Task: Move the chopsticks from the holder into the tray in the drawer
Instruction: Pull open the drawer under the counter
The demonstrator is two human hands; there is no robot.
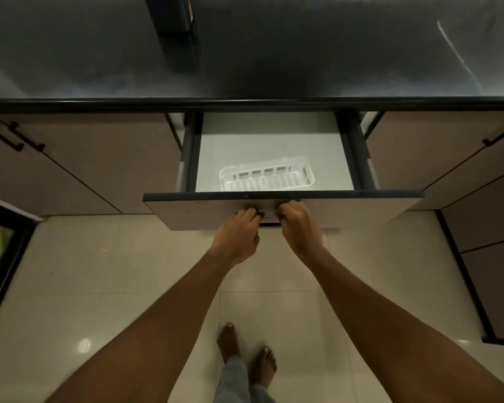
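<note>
Gripping the handle (266, 215), both hands (239, 231) (298, 226) hold the drawer (346, 203) open.

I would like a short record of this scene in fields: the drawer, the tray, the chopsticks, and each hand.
drawer: open, pulled out from under the dark countertop
tray: white slotted tray, in the drawer near its front, empty
chopsticks: none visible; none in the tray
holder: cannot tell; a dark object stands on the countertop at the top edge
left hand: fingers curled at the handle on the drawer front
right hand: fingers curled at the same handle
floor: light tiles, bare feet below
</note>
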